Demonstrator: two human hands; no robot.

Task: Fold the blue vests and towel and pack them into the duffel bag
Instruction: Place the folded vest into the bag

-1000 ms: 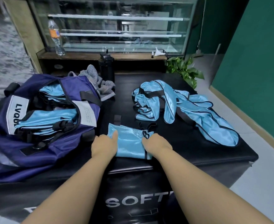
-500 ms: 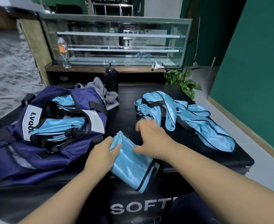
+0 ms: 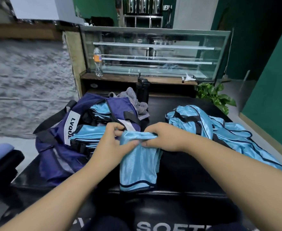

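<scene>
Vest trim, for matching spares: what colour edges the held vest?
Dark navy piping on the light blue vest, head view.

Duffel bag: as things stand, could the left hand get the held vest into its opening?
Probably yes. The left hand grips the vest right beside the duffel bag; its top gapes open and nothing lies between, though folded vests already fill much of it.

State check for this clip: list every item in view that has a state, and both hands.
Left hand: pinching the held vest's top edge.
Right hand: gripping the same edge.
Held vest: folded, lifted, hanging down.
Duffel bag: open, folded vests inside.
Loose vests: unfolded, heaped on the black table.
Towel: crumpled, behind the bag.
Water bottle: upright.
</scene>
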